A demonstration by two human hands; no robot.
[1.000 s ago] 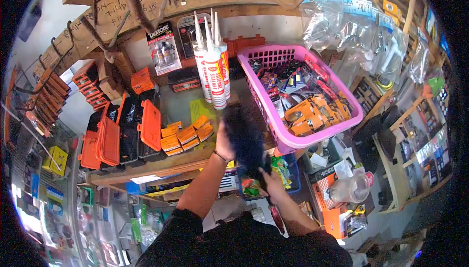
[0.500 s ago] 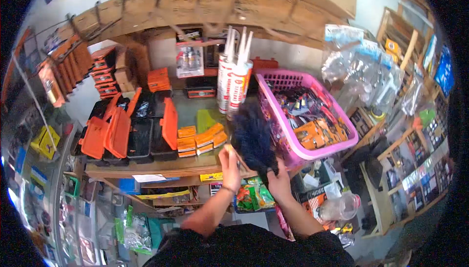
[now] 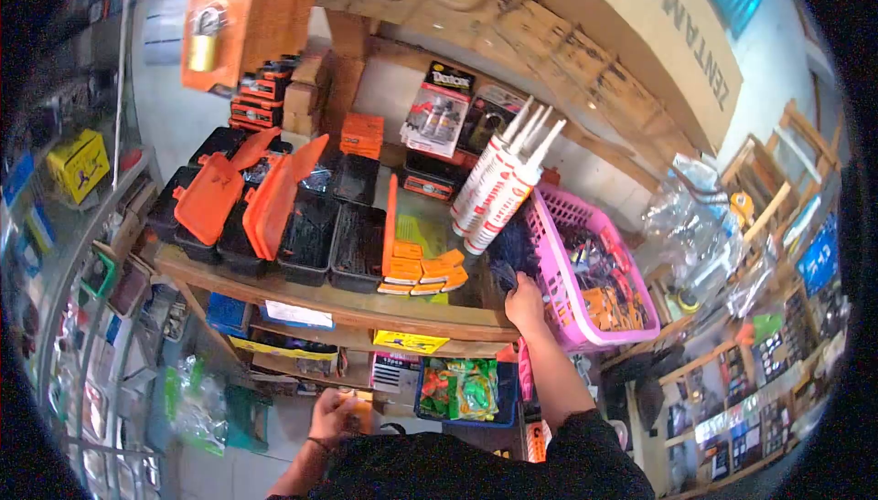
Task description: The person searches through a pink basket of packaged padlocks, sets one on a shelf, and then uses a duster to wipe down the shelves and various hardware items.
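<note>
My right hand (image 3: pixel 524 303) is closed on a dark fluffy duster (image 3: pixel 515 249), which lies on the shelf between the white sealant tubes (image 3: pixel 494 189) and the pink basket (image 3: pixel 572 322). Low in front of the shelf, close to my body, my left hand (image 3: pixel 331 420) has its fingers closed on a small orange box (image 3: pixel 360 411). Small orange boxes (image 3: pixel 421 271) sit in short stacks on the shelf, left of the duster. Beside them stand black bins (image 3: pixel 309 239) with raised orange lids (image 3: pixel 283 198).
Below the shelf edge (image 3: pixel 366 310) sits a blue tray (image 3: pixel 505 409) of green and orange packets. Packaged goods (image 3: pixel 437 111) lean at the back wall. Glass cabinets stand at the left; wooden racks and plastic bags (image 3: pixel 695 217) fill the right.
The view has turned and tilted. My left hand has moved down and left, away from the duster, towards my body. The duster now lies further back between tubes and basket, still in my right hand.
</note>
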